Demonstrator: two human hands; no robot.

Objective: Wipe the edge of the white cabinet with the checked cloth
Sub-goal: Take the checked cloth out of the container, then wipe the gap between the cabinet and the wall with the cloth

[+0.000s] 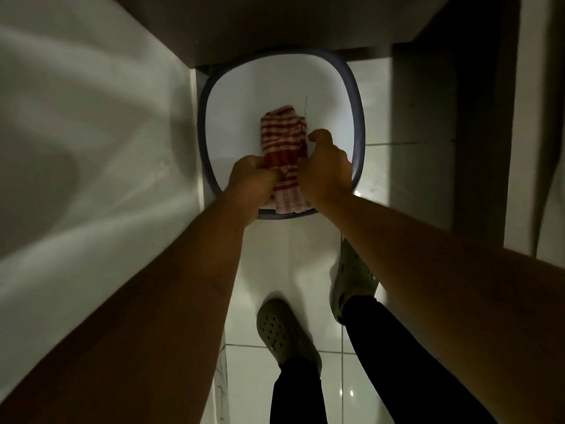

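- White cabinet (91,142) off to the far left of both sets of fingers, well apart from them, untouched by any cloth; which edge needs wiping not clear from here
- Left hand (253,179) closed into a fist on the near left part of the checked cloth (284,148), fingers curled in and gripping the fabric
- Cloth bunched lengthways between the two fists, far end lying beyond the fingertips inside the basin (357,123), near end hanging below the knuckles over the basin's near rim
- Right hand (327,166) clamped on the cloth's right side, fingers wrapped round the fabric, thumb raised toward the far end
- Looks like wringing or gathering the cloth over the basin, judged from the two fists set close together; wet or dry cannot be told in this dim light
- Basin on the tiled floor (382,123) under the fingers, just right of the cabinet's side
- Two green clogs (284,332) on the tiles nearer than the wrists
- Task at its preparing stage only: cloth in hand, no wiping done as far as can be seen
- Still left: lift the cloth clear, carry it left to the cabinet, run it along the edge
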